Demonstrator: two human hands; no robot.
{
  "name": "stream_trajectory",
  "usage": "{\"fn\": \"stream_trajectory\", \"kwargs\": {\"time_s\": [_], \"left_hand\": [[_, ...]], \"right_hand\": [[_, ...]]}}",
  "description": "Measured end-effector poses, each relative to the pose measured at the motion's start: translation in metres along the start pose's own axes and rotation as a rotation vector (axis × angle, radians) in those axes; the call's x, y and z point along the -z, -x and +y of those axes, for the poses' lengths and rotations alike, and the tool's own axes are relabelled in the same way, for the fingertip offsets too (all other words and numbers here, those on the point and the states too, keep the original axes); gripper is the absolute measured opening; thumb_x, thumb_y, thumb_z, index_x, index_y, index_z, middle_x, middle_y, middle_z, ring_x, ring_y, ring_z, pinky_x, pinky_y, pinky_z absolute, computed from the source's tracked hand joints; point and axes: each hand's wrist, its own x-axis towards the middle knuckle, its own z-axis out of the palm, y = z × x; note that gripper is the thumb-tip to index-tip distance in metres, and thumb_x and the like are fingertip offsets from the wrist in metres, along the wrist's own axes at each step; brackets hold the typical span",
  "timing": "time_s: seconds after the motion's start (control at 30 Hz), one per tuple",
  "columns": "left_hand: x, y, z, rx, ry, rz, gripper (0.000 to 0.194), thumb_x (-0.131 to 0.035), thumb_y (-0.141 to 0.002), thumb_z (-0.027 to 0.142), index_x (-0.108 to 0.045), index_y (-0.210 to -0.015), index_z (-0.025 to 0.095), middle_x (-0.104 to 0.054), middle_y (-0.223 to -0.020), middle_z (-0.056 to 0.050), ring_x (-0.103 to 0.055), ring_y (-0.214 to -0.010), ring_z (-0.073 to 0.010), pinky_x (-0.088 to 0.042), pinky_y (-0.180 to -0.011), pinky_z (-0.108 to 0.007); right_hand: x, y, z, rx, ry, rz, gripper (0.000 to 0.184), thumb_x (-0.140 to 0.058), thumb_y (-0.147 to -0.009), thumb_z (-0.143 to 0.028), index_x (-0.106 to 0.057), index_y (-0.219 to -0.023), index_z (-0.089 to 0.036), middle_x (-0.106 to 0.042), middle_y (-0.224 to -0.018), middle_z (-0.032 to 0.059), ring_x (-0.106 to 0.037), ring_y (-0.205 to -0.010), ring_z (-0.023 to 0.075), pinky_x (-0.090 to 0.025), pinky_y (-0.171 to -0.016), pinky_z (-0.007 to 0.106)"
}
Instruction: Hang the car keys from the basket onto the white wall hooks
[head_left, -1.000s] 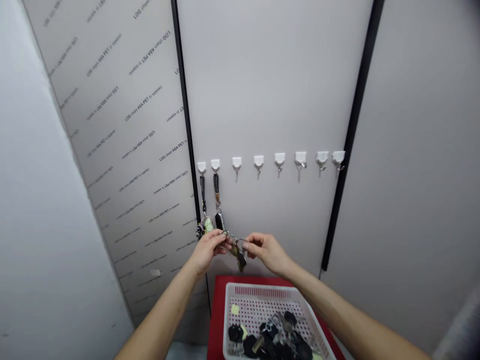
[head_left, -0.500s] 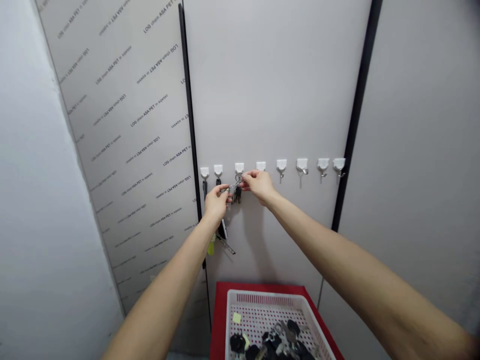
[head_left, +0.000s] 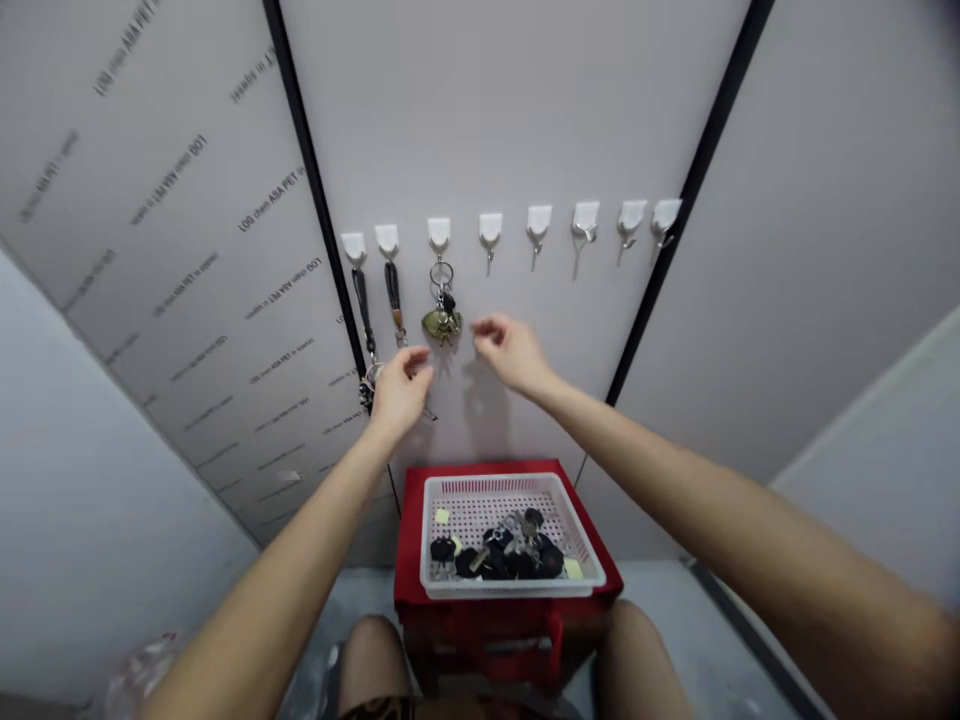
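A key bunch [head_left: 442, 310] on a metal ring hangs from the third white hook [head_left: 439, 232] in a row of several hooks on the grey wall. My left hand [head_left: 397, 388] is below and left of it, fingers loosely curled, holding nothing. My right hand [head_left: 508, 351] is just right of the bunch, fingers apart and empty. Two strap keychains [head_left: 379, 310] hang from the first two hooks, their lower ends partly hidden behind my left hand.
Below the hooks, a white perforated basket [head_left: 510, 578] with several dark keys and yellow tags sits on a red stool [head_left: 411, 540]. My knees [head_left: 375, 650] show at the bottom. Black vertical strips [head_left: 660, 260] divide the wall panels. Several hooks to the right hang bare.
The key bunch went from both hands onto the third hook. Both hands have let go and dropped a little away from it. The view has pulled back and tilted down.
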Motion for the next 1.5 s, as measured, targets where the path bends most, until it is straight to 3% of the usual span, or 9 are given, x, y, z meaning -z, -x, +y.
{"fn": "stream_trajectory", "kwargs": {"time_s": [0.17, 0.3, 0.4, 0.57, 0.73, 0.97, 1.07, 1.17, 1.5], "left_hand": [[-0.023, 0.082, -0.053, 0.078, -0.244, -0.457, 0.023, -0.044, -0.062, 0.018, -0.052, -0.082, 0.013, -0.056, -0.080, -0.005, -0.049, -0.072, -0.0121, -0.037, -0.068, -0.024], [-0.043, 0.128, -0.083, 0.102, -0.491, -0.760, 0.025, -0.047, -0.059, 0.023, -0.052, -0.083, 0.017, -0.056, -0.082, -0.004, -0.048, -0.075, -0.0145, -0.036, -0.066, -0.024], [-0.053, 0.139, -0.087, 0.137, -0.604, -0.850, 0.030, -0.047, -0.060, 0.028, -0.049, -0.089, 0.019, -0.055, -0.087, -0.004, -0.048, -0.077, -0.0158, -0.036, -0.066, -0.025], [-0.066, 0.141, -0.087, 0.068, -0.490, -0.776, 0.032, -0.045, -0.061, 0.023, -0.048, -0.093, 0.018, -0.052, -0.095, -0.004, -0.044, -0.087, -0.0154, -0.031, -0.076, -0.024], [-0.071, 0.135, -0.083, 0.067, -0.293, -0.719, 0.016, -0.041, -0.064, 0.022, -0.055, -0.066, 0.015, -0.055, -0.070, -0.002, -0.046, -0.069, -0.0130, -0.034, -0.065, -0.023], [-0.066, 0.082, -0.038, 0.163, 0.155, -0.473, 0.022, -0.039, -0.066, 0.030, -0.050, -0.059, 0.012, -0.045, -0.054, 0.002, -0.040, -0.053, -0.0082, -0.032, -0.052, -0.019], [-0.063, 0.056, -0.017, 0.183, 0.276, -0.449, 0.022, -0.042, -0.063, 0.031, -0.051, -0.059, 0.011, -0.046, -0.051, 0.002, -0.039, -0.049, -0.0072, -0.031, -0.051, -0.019], [-0.060, 0.034, 0.003, 0.169, 0.335, -0.380, 0.024, -0.043, -0.063, 0.033, -0.051, -0.056, 0.011, -0.046, -0.050, 0.002, -0.039, -0.048, -0.0068, -0.031, -0.049, -0.019], [-0.049, -0.032, 0.052, 0.088, 0.320, -0.134, 0.019, -0.046, -0.061, 0.029, -0.055, -0.067, 0.014, -0.052, -0.059, 0.002, -0.043, -0.053, -0.0070, -0.034, -0.053, -0.018]], "right_hand": [[-0.017, 0.112, 0.058, -0.061, 0.201, -0.825, 0.022, -0.046, -0.057, -0.015, -0.057, -0.076, -0.013, -0.058, -0.067, 0.0021, -0.049, -0.060, 0.0105, -0.036, -0.056, 0.020], [-0.023, 0.155, 0.084, -0.052, 0.399, -0.988, 0.031, -0.049, -0.053, -0.014, -0.057, -0.083, -0.015, -0.057, -0.082, 0.0048, -0.049, -0.075, 0.0146, -0.034, -0.063, 0.021], [-0.020, 0.159, 0.090, -0.081, 0.440, -0.968, 0.033, -0.047, -0.052, -0.013, -0.056, -0.084, -0.016, -0.058, -0.079, 0.0051, -0.049, -0.071, 0.0139, -0.034, -0.059, 0.020], [-0.017, 0.156, 0.093, -0.213, 0.278, -0.900, 0.027, -0.043, -0.054, -0.011, -0.056, -0.078, -0.015, -0.055, -0.058, -0.0006, -0.044, -0.049, 0.0070, -0.031, -0.046, 0.016], [-0.011, 0.138, 0.082, -0.280, -0.034, -0.700, 0.012, -0.043, -0.056, -0.011, -0.053, -0.063, -0.012, -0.049, -0.051, -0.0023, -0.040, -0.046, 0.0050, -0.032, -0.046, 0.016], [0.005, 0.091, 0.043, -0.385, -0.499, -0.318, 0.022, -0.050, -0.058, -0.024, -0.050, -0.077, -0.012, -0.050, -0.061, -0.0009, -0.044, -0.053, 0.0061, -0.038, -0.053, 0.020], [0.010, 0.074, 0.028, -0.299, -0.486, -0.285, 0.017, -0.047, -0.060, -0.026, -0.053, -0.067, -0.012, -0.048, -0.055, -0.0024, -0.042, -0.050, 0.0057, -0.037, -0.052, 0.020], [0.018, 0.050, 0.010, -0.198, -0.450, -0.128, 0.014, -0.049, -0.059, -0.024, -0.054, -0.065, -0.012, -0.050, -0.056, -0.0026, -0.043, -0.052, 0.0056, -0.037, -0.053, 0.020], [0.035, -0.043, -0.033, -0.113, -0.475, 0.200, 0.014, -0.049, -0.057, -0.024, -0.054, -0.061, -0.011, -0.045, -0.043, -0.0050, -0.039, -0.040, 0.0035, -0.037, -0.044, 0.018]]}}
